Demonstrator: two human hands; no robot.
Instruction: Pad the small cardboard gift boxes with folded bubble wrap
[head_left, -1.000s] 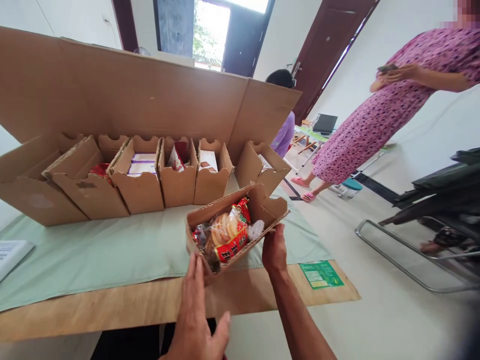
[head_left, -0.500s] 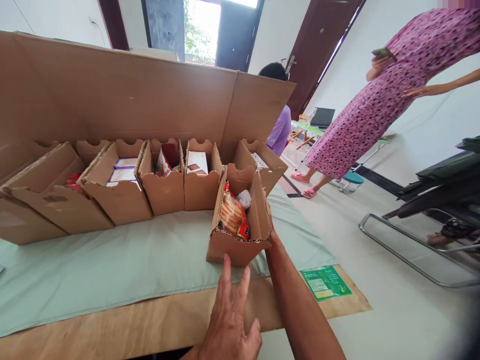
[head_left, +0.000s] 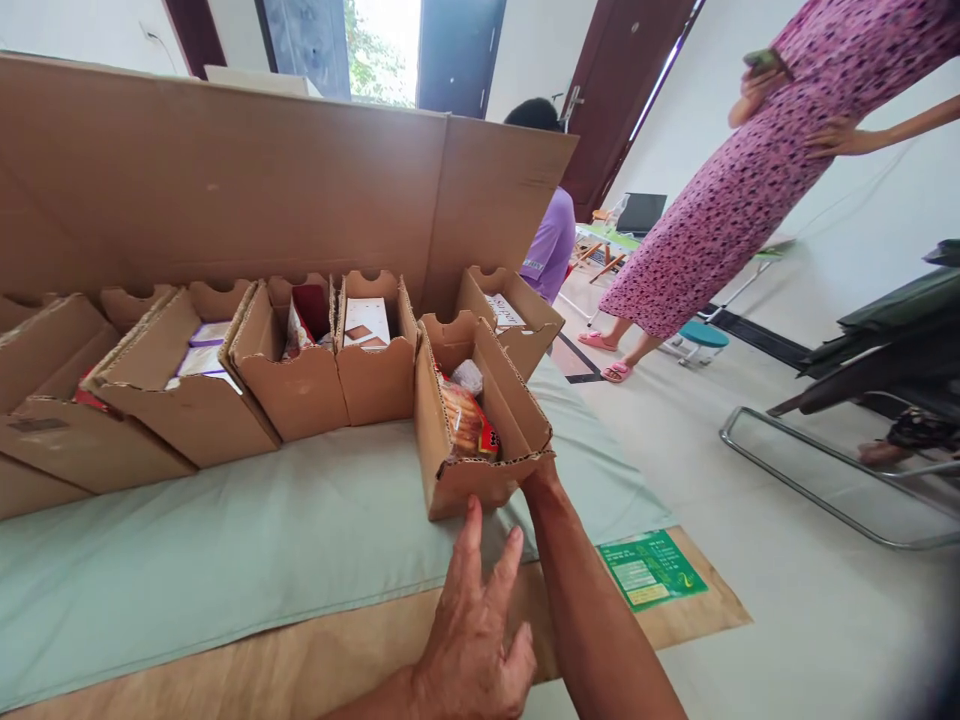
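An open-topped cardboard box (head_left: 480,490) stands out in front of a row of similar boxes. In it lie a red and clear snack bag (head_left: 466,420) with finger-shaped pieces and a whitish lump (head_left: 467,377). My right hand (head_left: 538,474) holds the box from its right side; the box wall hides the fingers. Just before the front wall, my left hand (head_left: 480,610) is open with fingers spread and holds nothing. Its index fingertip overlaps the wall's lower part; I cannot tell whether it touches.
Several cardboard boxes (head_left: 292,385) with packets line a tall cardboard panel (head_left: 300,180). Another box (head_left: 525,340) stands at the right rear. Green cloth (head_left: 322,510) covers the wooden table (head_left: 300,660). People are beyond, one in a pink dress (head_left: 750,190), near a metal-framed chair (head_left: 810,500).
The held box has shifted and turned slightly, to the right relative to the row. My left hand stays spread near its front. The camera view has swung a little to the right.
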